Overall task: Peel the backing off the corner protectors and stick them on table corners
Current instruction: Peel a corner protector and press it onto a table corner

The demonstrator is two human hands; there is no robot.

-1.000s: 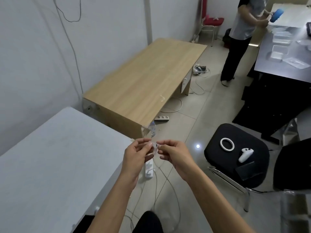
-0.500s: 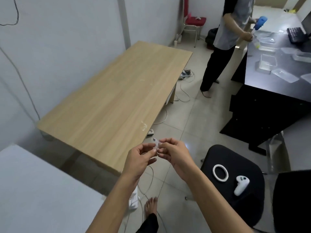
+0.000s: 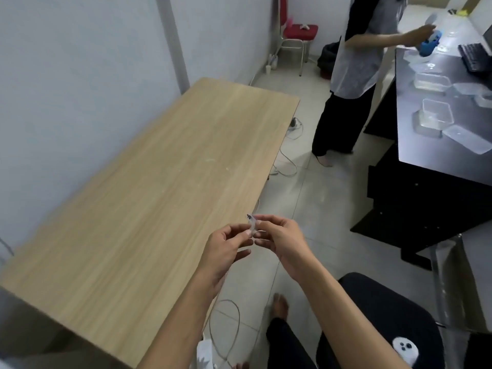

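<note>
A small clear corner protector point(image 3: 252, 225) sits between my two hands, over the right edge of the long wooden table point(image 3: 149, 198). My left hand point(image 3: 226, 249) pinches it from the left with thumb and forefinger. My right hand point(image 3: 279, 239) pinches it from the right, fingers curled. The piece is tiny and see-through, so I cannot tell whether its backing is on or off. The table's far right corner point(image 3: 297, 98) is bare wood.
A person point(image 3: 354, 70) stands at a dark table point(image 3: 436, 153) with several clear plastic boxes at the right. A black chair point(image 3: 386, 323) carrying a white controller point(image 3: 404, 351) is at lower right. Cables point(image 3: 226, 331) lie on the tiled floor by my foot. A red chair point(image 3: 298, 35) stands in the far corner.
I have walked forward along the wooden table, so the white table has left the view. Both hands kept hold of the protector and stayed together.
</note>
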